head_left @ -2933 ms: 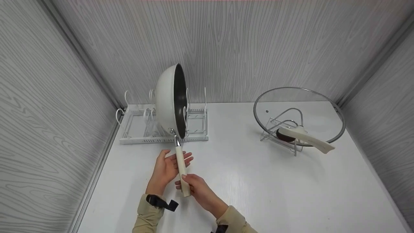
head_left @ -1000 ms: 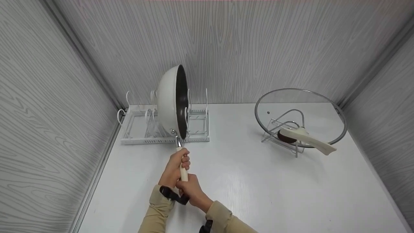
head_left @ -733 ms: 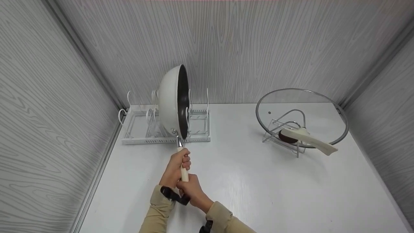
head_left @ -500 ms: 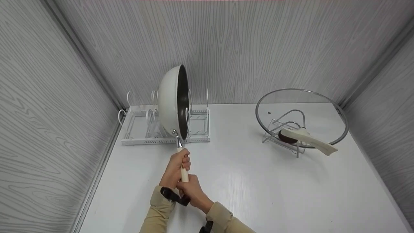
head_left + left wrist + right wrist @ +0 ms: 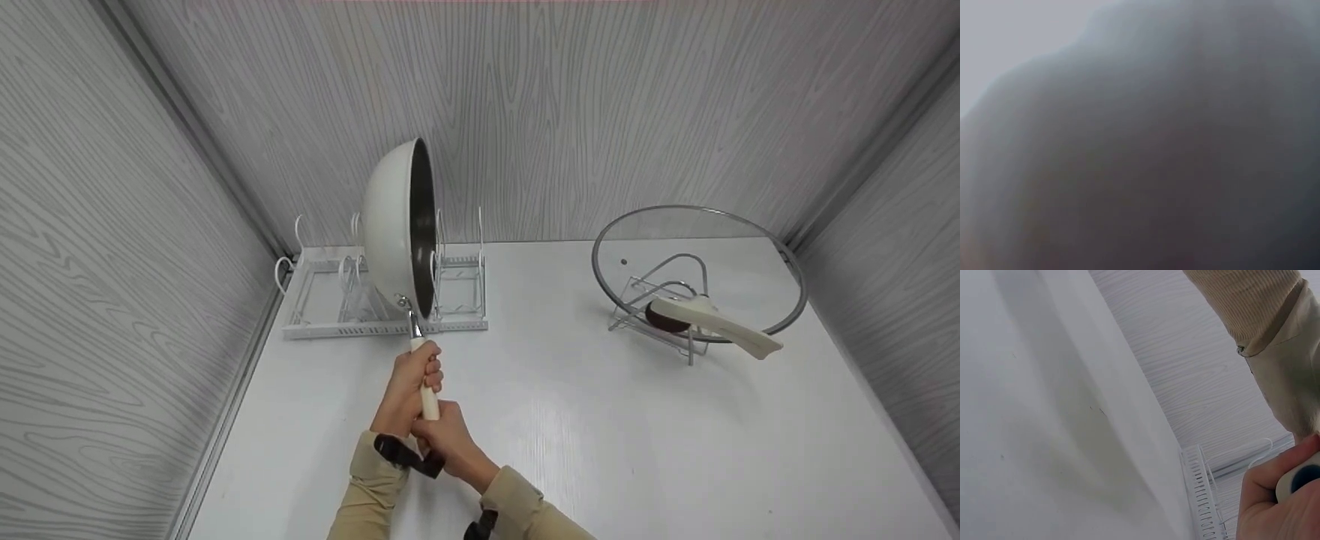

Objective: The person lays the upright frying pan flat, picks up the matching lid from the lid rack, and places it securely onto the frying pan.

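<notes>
A deep frying pan [image 5: 386, 225], white outside and dark inside, stands on edge at the white wire rack [image 5: 360, 329], its open side to the right. Its cream handle [image 5: 430, 403] points toward me. High on that handle, just below the metal neck, my left hand [image 5: 409, 379] grips with curled fingers. My right hand [image 5: 450, 442] holds the handle's end, thumb on top. In the right wrist view, the handle's end [image 5: 1287, 486] shows inside the right hand [image 5: 1275, 512]. The left wrist view is only a dark blur.
At right, a glass lid with a grey rim [image 5: 595, 259] leans on a small wire stand [image 5: 688, 352]. A long cream piece [image 5: 720, 324] with a dark round base sits at the lid's front. Wood-grain walls enclose the white table [image 5: 600, 450] at the back and sides.
Earlier the left hand lay open beside the handle; then its fingers closed round it. In the last half second the pan has risen slightly at the rack. The lid stays put.
</notes>
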Action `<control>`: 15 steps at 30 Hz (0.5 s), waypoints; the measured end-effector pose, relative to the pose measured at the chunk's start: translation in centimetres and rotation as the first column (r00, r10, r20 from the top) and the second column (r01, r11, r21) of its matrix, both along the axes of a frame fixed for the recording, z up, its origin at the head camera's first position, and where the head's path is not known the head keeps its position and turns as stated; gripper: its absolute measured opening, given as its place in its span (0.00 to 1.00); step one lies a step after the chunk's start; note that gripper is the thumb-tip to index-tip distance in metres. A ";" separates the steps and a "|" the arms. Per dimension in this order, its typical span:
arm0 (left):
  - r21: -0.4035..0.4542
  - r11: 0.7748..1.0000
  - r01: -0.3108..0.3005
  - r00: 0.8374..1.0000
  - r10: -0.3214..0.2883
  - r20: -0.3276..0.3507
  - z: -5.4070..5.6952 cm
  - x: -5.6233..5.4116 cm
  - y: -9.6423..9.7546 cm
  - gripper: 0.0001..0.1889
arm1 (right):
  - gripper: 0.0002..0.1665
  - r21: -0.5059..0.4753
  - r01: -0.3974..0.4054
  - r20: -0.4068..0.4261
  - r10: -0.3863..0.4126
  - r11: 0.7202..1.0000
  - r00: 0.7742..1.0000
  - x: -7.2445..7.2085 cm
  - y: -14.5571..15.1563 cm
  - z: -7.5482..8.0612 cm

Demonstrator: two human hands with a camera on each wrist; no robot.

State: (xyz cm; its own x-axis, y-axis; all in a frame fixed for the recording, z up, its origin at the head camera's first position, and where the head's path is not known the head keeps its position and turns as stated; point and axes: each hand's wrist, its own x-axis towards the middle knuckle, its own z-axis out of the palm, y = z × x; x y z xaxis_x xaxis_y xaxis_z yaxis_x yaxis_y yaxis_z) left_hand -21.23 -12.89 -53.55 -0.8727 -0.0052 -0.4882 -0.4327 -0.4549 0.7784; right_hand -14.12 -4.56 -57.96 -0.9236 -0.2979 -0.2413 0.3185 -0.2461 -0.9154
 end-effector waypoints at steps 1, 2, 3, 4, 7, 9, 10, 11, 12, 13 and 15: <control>0.002 1.000 -0.004 1.000 0.004 0.000 0.1 0.0 0.0 0.10 | 0.11 0.000 -0.003 0.000 0.003 1.000 1.000 0.0 0.0 0.0; 0.003 1.000 -0.006 1.000 0.006 0.000 0.1 0.1 0.0 0.10 | 0.11 0.001 -0.006 0.001 0.006 1.000 1.000 0.0 0.1 0.1; 0.002 1.000 -0.008 1.000 0.008 -0.003 0.2 0.1 0.1 0.10 | 0.10 0.005 -0.008 -0.002 0.008 1.000 1.000 0.0 0.1 0.1; -0.001 1.000 -0.010 1.000 0.010 -0.008 0.2 0.1 0.1 0.10 | 0.10 0.008 -0.010 -0.009 0.010 1.000 1.000 0.1 0.1 0.1; -0.012 1.000 -0.020 1.000 0.020 -0.021 0.4 0.2 0.2 0.10 | 0.09 0.018 -0.016 -0.030 0.016 1.000 0.999 0.1 0.2 0.3; -0.018 1.000 -0.021 0.999 0.021 -0.030 0.6 0.2 0.3 0.10 | 0.09 0.020 -0.016 -0.041 0.017 1.000 0.999 0.1 0.3 0.4; -0.019 1.000 -0.022 0.999 0.021 -0.034 0.6 0.2 0.3 0.10 | 0.09 0.019 -0.017 -0.044 0.018 1.000 0.999 0.1 0.3 0.4; -0.017 1.000 -0.020 0.999 0.020 -0.036 0.7 0.3 0.3 0.10 | 0.09 0.015 -0.018 -0.049 0.019 1.000 0.999 0.1 0.3 0.5; -0.012 1.000 -0.018 0.999 0.018 -0.036 0.7 0.3 0.3 0.11 | 0.09 0.011 -0.018 -0.053 0.018 1.000 0.998 0.1 0.3 0.5; -0.009 1.000 -0.016 0.999 0.015 -0.035 0.8 0.3 0.3 0.11 | 0.09 0.007 -0.017 -0.056 0.018 1.000 0.998 0.2 0.3 0.5; -0.003 1.000 -0.014 0.999 0.014 -0.031 0.8 0.4 0.3 0.11 | 0.09 -0.003 -0.018 -0.061 0.018 1.000 0.998 0.2 0.3 0.5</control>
